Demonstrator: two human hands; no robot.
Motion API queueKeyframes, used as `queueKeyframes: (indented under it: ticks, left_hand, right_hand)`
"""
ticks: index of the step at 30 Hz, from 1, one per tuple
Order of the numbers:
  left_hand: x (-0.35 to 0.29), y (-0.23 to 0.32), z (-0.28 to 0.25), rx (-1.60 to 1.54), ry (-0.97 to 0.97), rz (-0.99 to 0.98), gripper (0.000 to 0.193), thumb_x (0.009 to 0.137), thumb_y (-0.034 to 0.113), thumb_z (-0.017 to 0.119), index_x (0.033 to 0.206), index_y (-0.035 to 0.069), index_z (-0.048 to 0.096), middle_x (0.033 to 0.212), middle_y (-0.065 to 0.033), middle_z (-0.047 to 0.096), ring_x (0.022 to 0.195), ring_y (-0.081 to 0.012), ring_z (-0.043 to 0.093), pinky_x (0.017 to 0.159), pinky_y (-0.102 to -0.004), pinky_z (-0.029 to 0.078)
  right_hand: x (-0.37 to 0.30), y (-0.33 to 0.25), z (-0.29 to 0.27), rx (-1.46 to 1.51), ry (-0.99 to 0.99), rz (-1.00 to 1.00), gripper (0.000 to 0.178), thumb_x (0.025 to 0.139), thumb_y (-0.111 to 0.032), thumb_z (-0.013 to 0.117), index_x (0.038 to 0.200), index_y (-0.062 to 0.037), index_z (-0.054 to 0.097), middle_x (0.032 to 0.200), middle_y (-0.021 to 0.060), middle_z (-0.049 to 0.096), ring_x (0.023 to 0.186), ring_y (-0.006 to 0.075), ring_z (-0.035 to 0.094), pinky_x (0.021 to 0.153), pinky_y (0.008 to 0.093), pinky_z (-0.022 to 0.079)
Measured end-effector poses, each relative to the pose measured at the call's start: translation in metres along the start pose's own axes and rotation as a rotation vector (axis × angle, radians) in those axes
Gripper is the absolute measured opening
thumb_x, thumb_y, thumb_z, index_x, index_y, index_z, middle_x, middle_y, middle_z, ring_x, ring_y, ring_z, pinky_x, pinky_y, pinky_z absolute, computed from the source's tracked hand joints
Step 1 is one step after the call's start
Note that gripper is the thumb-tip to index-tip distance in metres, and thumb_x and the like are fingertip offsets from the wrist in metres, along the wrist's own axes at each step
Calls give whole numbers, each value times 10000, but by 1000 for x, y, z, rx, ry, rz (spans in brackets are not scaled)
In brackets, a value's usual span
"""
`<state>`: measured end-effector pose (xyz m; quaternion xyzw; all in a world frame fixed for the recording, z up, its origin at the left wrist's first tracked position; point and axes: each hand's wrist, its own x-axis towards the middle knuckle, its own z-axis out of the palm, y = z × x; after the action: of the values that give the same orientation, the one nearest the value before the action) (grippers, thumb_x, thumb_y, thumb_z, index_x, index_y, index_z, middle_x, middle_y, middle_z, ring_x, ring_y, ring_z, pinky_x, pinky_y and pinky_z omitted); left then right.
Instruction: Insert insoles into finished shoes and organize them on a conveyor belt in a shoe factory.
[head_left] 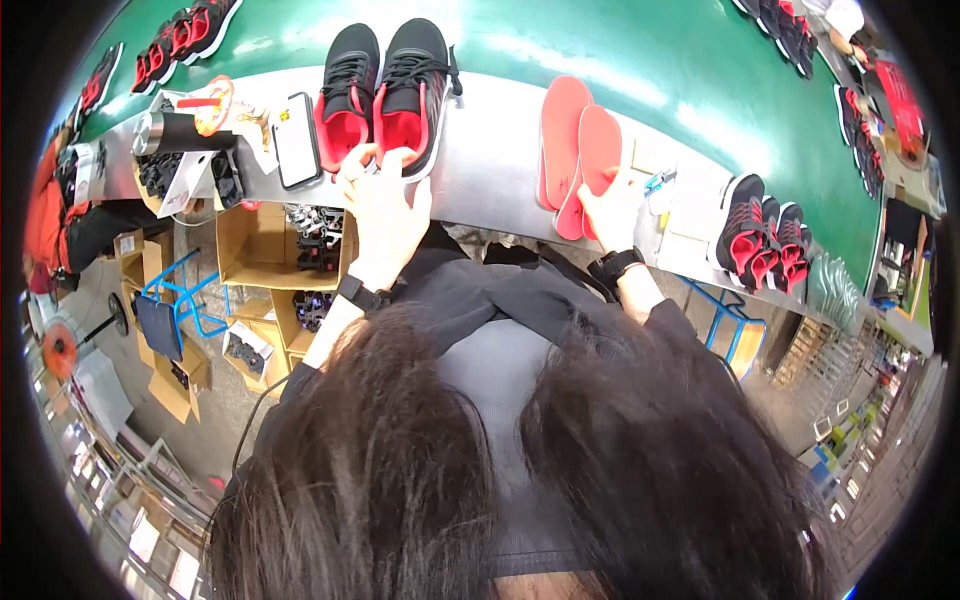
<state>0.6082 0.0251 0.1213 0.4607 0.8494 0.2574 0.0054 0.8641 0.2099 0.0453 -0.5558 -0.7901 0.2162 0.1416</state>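
Observation:
Two black sneakers (413, 72) with red lining stand side by side on the metal strip (490, 140), toes pointing away from me. My left hand (385, 210) has its fingers hooked on their heel collars, with the thumb out to the right. Farther right lie two red insoles (566, 110), partly overlapping. The right-hand, nearer insole (600, 145) is pinched along its right edge by my right hand (614, 210). The fingertips beneath that insole are hidden. Both wrists wear black bands.
Left of the sneakers lie a phone (296, 140) and a dark cylinder (183, 133). Right of the insoles are a blue cutter (659, 182) and more sneakers (745, 230). A green belt (600, 40) runs behind, carrying shoes. Cardboard boxes (265, 262) stand below left.

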Motion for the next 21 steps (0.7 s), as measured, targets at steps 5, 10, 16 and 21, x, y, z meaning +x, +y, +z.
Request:
queueKeyframes:
  ticks: [5, 10, 16, 21]
  left_hand:
    - [-17, -7, -12, 58, -4, -67, 417, 739, 183, 715, 1132, 160, 576, 1264, -170, 371, 1186, -376, 341, 944, -509, 290]
    - [-10, -10, -17, 126, 4, -102, 384, 754, 221, 692, 1114, 155, 574, 1284, -179, 369, 1193, -366, 351, 956, -518, 281]
    - [32, -19, -27, 84, 89, -214, 294, 753, 170, 713, 1028, 145, 612, 1227, -177, 389, 1200, -370, 335, 981, -531, 284]
    - [82, -25, -20, 228, -31, -33, 393, 715, 115, 742, 1085, 197, 635, 1281, -124, 445, 1232, -334, 382, 977, -504, 299]
  right_hand:
    - [23, 0, 6, 98, -61, 32, 572, 693, -286, 754, 1146, -27, 520, 1112, 186, 544, 1118, 358, 461, 934, 469, 409]
    - [26, -16, 17, -217, -61, 6, 697, 699, -456, 773, 1203, -55, 504, 1209, 246, 458, 1171, 396, 407, 958, 506, 400]
    - [24, -23, -5, -227, -50, 80, 533, 749, -389, 750, 1168, -125, 553, 1224, 199, 407, 1210, 385, 361, 954, 538, 369]
    - [65, 21, -8, -235, 141, 127, 516, 775, -311, 747, 1210, -118, 548, 1250, 220, 421, 1208, 396, 378, 991, 489, 371]
